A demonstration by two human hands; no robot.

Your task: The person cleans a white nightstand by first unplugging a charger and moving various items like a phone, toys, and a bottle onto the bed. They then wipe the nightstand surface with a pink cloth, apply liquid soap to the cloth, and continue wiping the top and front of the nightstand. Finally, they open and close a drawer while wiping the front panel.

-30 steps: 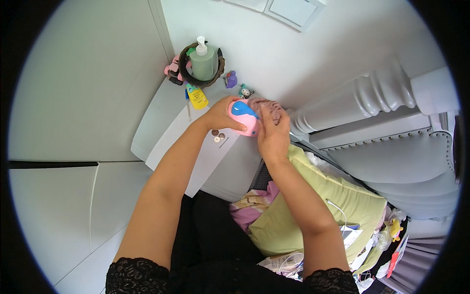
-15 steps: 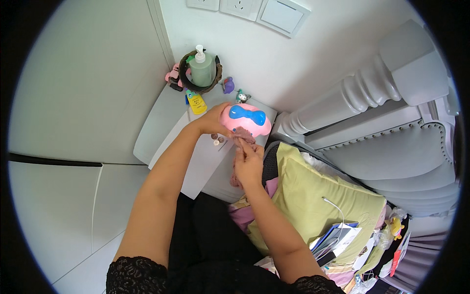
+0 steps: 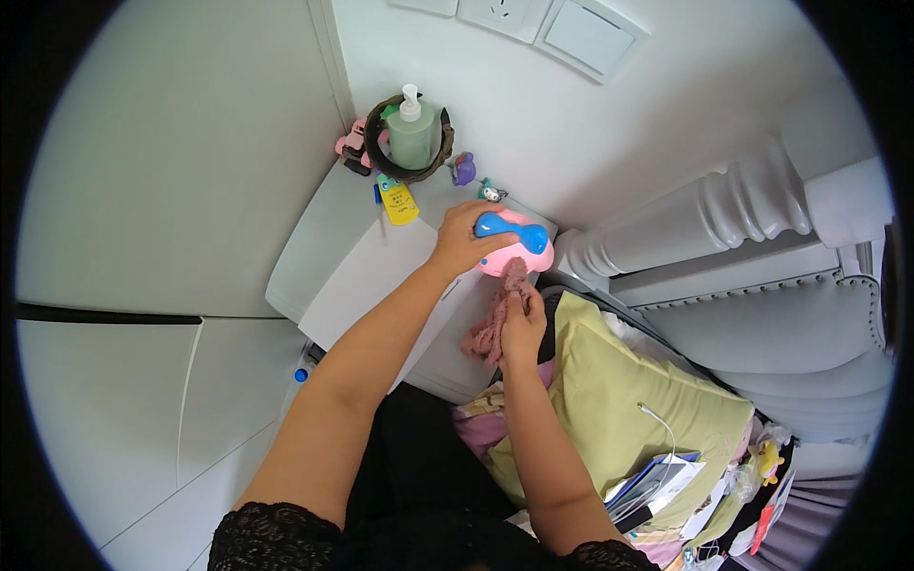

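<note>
A pink rounded thing with a blue bow-shaped top (image 3: 515, 259) stands at the far right corner of the grey bedside cabinet (image 3: 447, 366). My left hand (image 3: 464, 240) grips it from the left, with fingers over the top by the blue bow. In my right hand (image 3: 524, 333) is a dusty-pink fluffy cloth (image 3: 489, 328), pinched so that one end touches the near side of the pink thing. The rest of the cloth hangs down beside the hand. My left hand and forearm cover part of a white sheet (image 3: 367, 276) on the cabinet top.
A green pump bottle (image 3: 412, 143) stands in a dark round holder (image 3: 446, 143) by the wall. Around it are a pink toy (image 3: 352, 143), a yellow tag (image 3: 399, 205), a purple figurine (image 3: 464, 169) and a small teal-and-white figurine (image 3: 491, 190). A yellow-green pillow (image 3: 609, 381) lies on the bed at right.
My left hand has shifted from the pink thing's side to over its top. The cloth has slid toward its right near side. Small round coin-like pieces seen before are now hidden by my left arm.
</note>
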